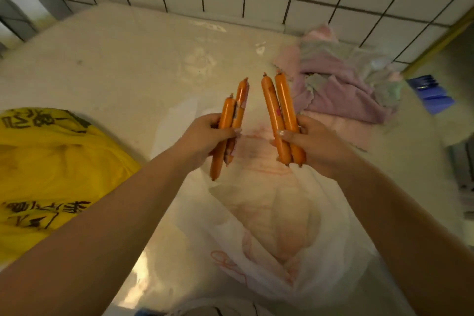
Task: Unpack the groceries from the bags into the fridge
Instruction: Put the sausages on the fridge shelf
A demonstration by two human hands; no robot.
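1. Two orange plastic-cased sausages (230, 120) sit in the left hand (205, 140), two more (280, 113) in the right hand (313, 143), fingers curled round their lower halves.
2. Below the fingers lies a white plastic bag (269, 226) on the pale counter (115, 59).
3. They look light, firm and slick; gripping mid-length seems safest.

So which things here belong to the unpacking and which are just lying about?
Job: sausages in left hand; sausages in right hand; white bag; yellow bag.
Lying about: pink cloth; blue item, on the counter.
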